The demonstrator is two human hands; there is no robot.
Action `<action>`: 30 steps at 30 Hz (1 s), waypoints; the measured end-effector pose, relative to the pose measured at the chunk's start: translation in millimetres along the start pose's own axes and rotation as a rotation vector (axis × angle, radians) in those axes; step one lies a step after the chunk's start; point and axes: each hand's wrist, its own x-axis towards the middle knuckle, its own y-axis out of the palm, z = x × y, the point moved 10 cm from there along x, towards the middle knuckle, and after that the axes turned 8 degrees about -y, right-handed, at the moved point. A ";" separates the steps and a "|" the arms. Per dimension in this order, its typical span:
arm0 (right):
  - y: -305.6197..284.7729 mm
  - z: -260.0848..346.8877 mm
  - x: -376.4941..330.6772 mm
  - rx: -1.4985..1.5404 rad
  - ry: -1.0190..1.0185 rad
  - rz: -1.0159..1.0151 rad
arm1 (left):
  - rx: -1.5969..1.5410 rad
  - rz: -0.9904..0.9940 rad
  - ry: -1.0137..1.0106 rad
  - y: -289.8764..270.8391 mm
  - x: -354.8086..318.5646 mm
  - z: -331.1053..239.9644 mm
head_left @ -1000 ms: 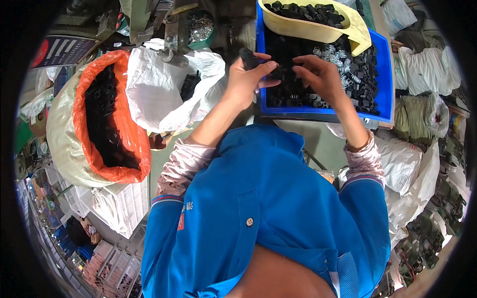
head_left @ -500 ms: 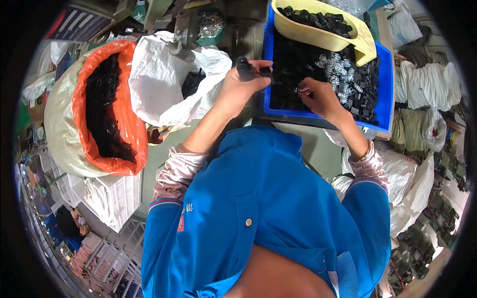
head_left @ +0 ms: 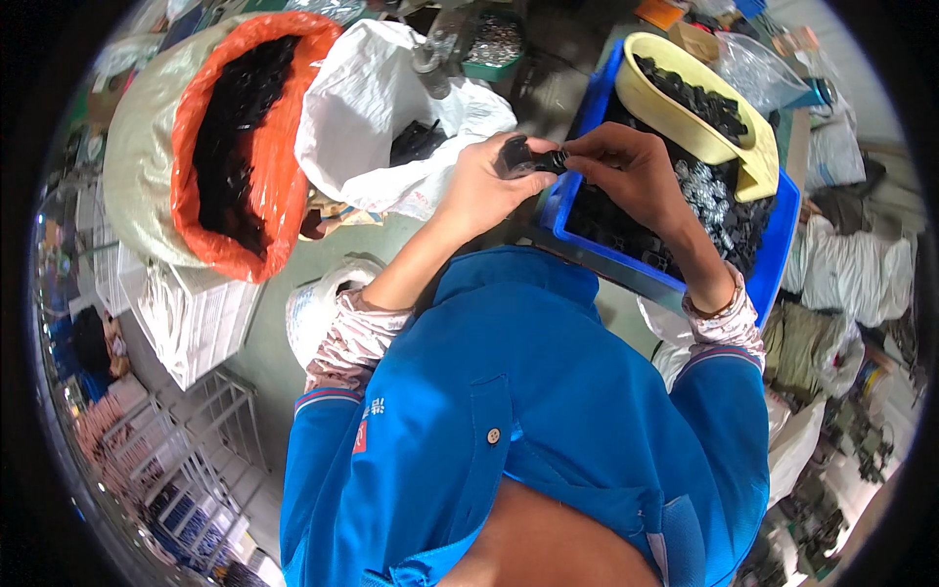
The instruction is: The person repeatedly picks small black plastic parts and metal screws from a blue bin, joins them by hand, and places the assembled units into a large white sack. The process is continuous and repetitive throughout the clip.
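Grip of the left hand (head_left: 482, 186) is closed around a black part (head_left: 521, 157), its narrow end pointing toward the right hand (head_left: 631, 171). Thumb and forefinger of that hand pinch the part at this end (whether a smaller piece sits between them is too tiny to tell). The part is just beside the left edge of a blue tray (head_left: 784, 259), which holds dark pieces and a heap of silvery springs (head_left: 706, 196). Across the tray's far side rests a yellow scoop (head_left: 758, 178), also loaded with black bits. Leftward stand a white sack (head_left: 342, 127) and an orange-lined sack (head_left: 142, 181), both with black pieces inside.
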 end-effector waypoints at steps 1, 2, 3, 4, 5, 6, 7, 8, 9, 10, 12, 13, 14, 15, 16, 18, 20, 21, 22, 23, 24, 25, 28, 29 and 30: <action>5.9 20.1 6.7 -0.138 -0.148 0.039 | 0.017 -0.031 0.010 -4.3 -2.7 -2.1; 12.0 44.3 12.1 -0.273 -0.298 0.073 | 0.011 -0.052 -0.022 -7.9 -5.7 -1.4; 20.1 63.3 13.5 -0.405 -0.450 0.102 | 0.024 -0.077 -0.030 -11.5 -7.7 -0.1; 31.7 63.8 14.1 -0.479 -0.530 0.141 | 0.038 -0.101 -0.038 -14.9 -9.2 1.9; 38.8 67.5 19.7 -0.455 -0.601 0.176 | 0.052 -0.124 -0.046 -18.8 -11.1 3.3; 42.9 69.6 25.6 -0.438 -0.663 0.202 | 0.089 -0.142 -0.046 -21.7 -13.7 -1.2; 46.0 72.1 28.9 -0.420 -0.725 0.227 | -0.012 -0.183 -0.035 -26.1 -15.7 -0.1; 43.2 59.6 41.2 -0.366 -0.542 0.273 | -0.113 -0.221 -0.023 -29.2 -17.2 3.2; 40.2 50.1 46.7 -0.246 -0.449 0.233 | -0.216 -0.269 -0.010 -35.5 -19.0 5.8; 40.2 35.8 49.0 -0.127 -0.353 0.194 | -0.161 -0.286 0.044 -38.4 -20.3 -0.2; 41.8 12.5 48.0 0.249 -0.165 0.146 | -0.243 -0.304 0.011 -46.3 -17.7 4.6; 42.8 3.3 44.1 0.336 -0.080 0.101 | -0.286 -0.312 -0.005 -49.5 -16.6 6.8; 45.0 -6.5 37.3 0.420 0.007 0.053 | -0.302 -0.351 0.010 -53.0 -16.7 5.3; 49.4 -17.0 30.1 0.506 0.092 0.008 | -0.308 -0.376 0.022 -55.6 -15.8 7.7; 65.4 -25.9 21.4 0.592 0.151 0.021 | -0.312 -0.397 0.032 -56.9 -13.4 13.8; 74.2 -37.9 13.0 0.729 0.200 -0.055 | -0.338 -0.377 -0.003 -55.9 -10.3 18.3; 68.8 -50.6 12.5 0.822 0.215 -0.128 | -0.259 -0.321 0.033 -58.6 -4.7 11.2; 62.3 -54.0 14.9 0.842 0.219 -0.154 | -0.218 -0.296 0.056 -61.8 -1.8 6.1; 57.6 -56.6 16.1 0.862 0.222 -0.179 | -0.082 -0.282 0.170 -62.7 -2.4 -10.4; 56.3 -56.5 16.7 0.852 0.211 -0.179 | -0.002 -0.274 0.201 -63.9 -1.3 -15.1; 54.9 -56.3 17.3 0.839 0.201 -0.179 | 0.076 -0.265 0.233 -64.4 0.1 -19.1; 53.5 -55.8 17.8 0.826 0.191 -0.178 | 0.154 -0.258 0.266 -62.5 0.9 -23.3; 41.3 -40.6 22.5 0.643 0.001 -0.188 | 0.102 -0.233 0.123 -61.0 7.6 -13.3; 39.0 -39.2 23.3 0.579 -0.034 -0.192 | 0.012 -0.203 0.053 -59.8 10.0 -3.5; 36.3 -38.3 24.3 0.514 -0.070 -0.195 | -0.078 -0.173 -0.016 -58.2 12.3 7.8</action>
